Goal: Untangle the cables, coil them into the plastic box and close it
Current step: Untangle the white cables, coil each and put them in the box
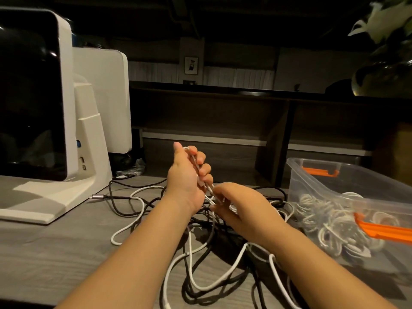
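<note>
Both hands are busy above the tangle. Her or his left hand is raised, fingers curled round a small bundle of white cable loops, thumb up. To its right and slightly nearer, the right hand pinches the same white cable just below that bundle, fingertips closed on the strand.

Risk, as I judge it: the white strand runs down from the hands into the tangle, where it crosses under and over dark cables. Pulling more slack up without freeing those crossings could tighten a knot, or drag the whole heap toward the near edge of the table. The bundle in the left hand is loose, so a slack grip could let the loops spring open. A dark cable with a metal plug lies by the base of the white monitor at far left; a tug might scrape it along.

White cables look braided and fairly stiff, holding wide curves; the dark ones lie flatter and are harder to trace in the dim light. Most of the heap sits on the grey table, centre and near, between the forearms.

At right stands the clear plastic box, open, with orange latches, already holding several coiled white cables. I cannot see its lid.
</note>
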A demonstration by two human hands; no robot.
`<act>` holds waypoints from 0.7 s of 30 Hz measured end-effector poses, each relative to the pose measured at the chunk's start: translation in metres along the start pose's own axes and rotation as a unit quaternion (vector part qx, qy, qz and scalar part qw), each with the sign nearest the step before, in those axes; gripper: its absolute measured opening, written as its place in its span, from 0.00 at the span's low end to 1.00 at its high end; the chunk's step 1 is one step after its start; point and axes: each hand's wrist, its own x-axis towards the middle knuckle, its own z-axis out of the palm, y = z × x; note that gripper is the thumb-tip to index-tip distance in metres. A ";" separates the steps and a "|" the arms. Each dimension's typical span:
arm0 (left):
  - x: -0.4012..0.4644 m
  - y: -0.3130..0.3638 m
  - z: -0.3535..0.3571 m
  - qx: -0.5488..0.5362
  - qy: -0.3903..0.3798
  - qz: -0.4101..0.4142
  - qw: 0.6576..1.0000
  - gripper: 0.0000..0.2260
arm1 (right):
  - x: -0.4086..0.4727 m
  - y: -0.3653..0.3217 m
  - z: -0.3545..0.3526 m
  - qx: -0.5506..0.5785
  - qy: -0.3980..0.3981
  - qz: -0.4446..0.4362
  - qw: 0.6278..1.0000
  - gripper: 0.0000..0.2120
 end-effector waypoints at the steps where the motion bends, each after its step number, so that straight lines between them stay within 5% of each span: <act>1: 0.000 0.000 0.000 0.009 -0.001 -0.005 1.000 0.23 | 0.000 0.002 0.002 -0.004 0.005 -0.009 1.000 0.08; 5: -0.002 0.002 -0.001 -0.023 -0.015 -0.024 0.999 0.24 | -0.003 0.012 0.003 -0.043 0.008 0.027 0.999 0.21; 9: 0.003 0.012 -0.006 -0.149 -0.015 -0.014 0.989 0.23 | -0.005 0.020 0.000 0.040 -0.010 0.110 0.993 0.16; 12: 0.006 0.016 -0.010 -0.138 0.008 0.010 0.990 0.22 | -0.009 0.021 -0.003 0.081 0.002 0.120 0.989 0.12; 21: 0.007 0.016 -0.011 -0.145 -0.001 -0.004 0.989 0.23 | -0.003 0.015 0.000 -0.041 -0.040 0.074 0.996 0.07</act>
